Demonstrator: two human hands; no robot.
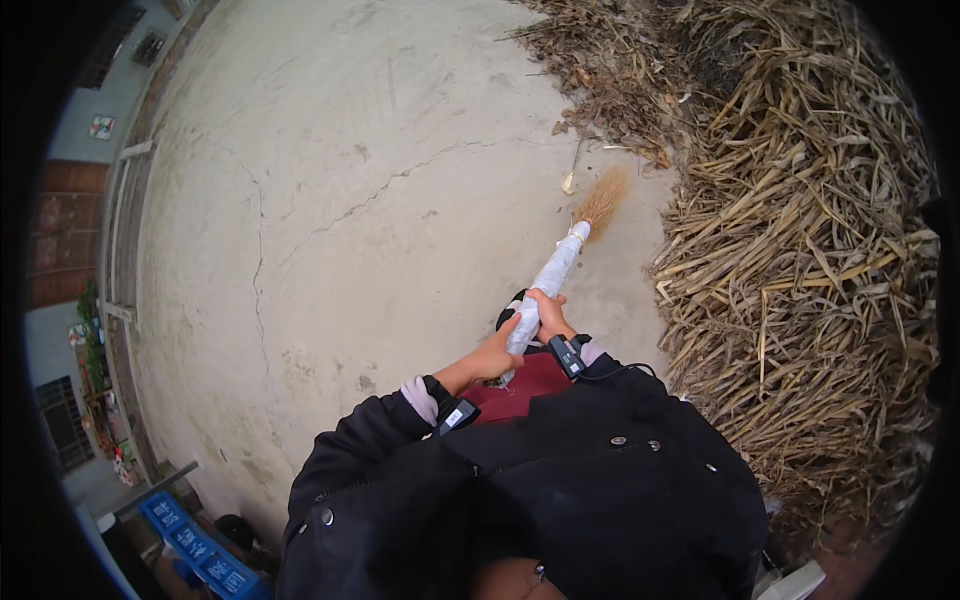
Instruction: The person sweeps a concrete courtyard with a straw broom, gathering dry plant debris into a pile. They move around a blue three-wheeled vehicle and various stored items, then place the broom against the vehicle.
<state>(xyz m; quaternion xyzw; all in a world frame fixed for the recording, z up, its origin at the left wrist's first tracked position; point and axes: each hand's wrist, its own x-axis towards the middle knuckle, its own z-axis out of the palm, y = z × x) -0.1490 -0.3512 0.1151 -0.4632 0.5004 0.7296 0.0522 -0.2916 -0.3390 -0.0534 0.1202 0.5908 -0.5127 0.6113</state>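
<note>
Bristles (603,198), fine and straw-coloured, fan out ahead and to the right of the hands, at the far end of a long bundle (557,264) wrapped in white film. Both hands are clamped around this bundle, close together along its length: the left hand (492,357) grips near the end by the body, and the right hand (549,312) wraps it just farther up. The bundle slants away from the body, its tied neck beyond the right hand; whether the bristles touch the concrete ground (400,270) cannot be told.

Just behind each hand sits a small black device (459,416) at the wrist, below dark jacket sleeves (370,450). Dark red cloth (512,390) shows between the forearms. Near the bristles, on their left, lies a small pale scrap (568,184). Right of the hands, well apart, rises a big heap of dry stalks (800,280). Cracks (375,193) run over the ground ahead and left of the hands, and a blue crate (205,550) stands far to their left, farther back.
</note>
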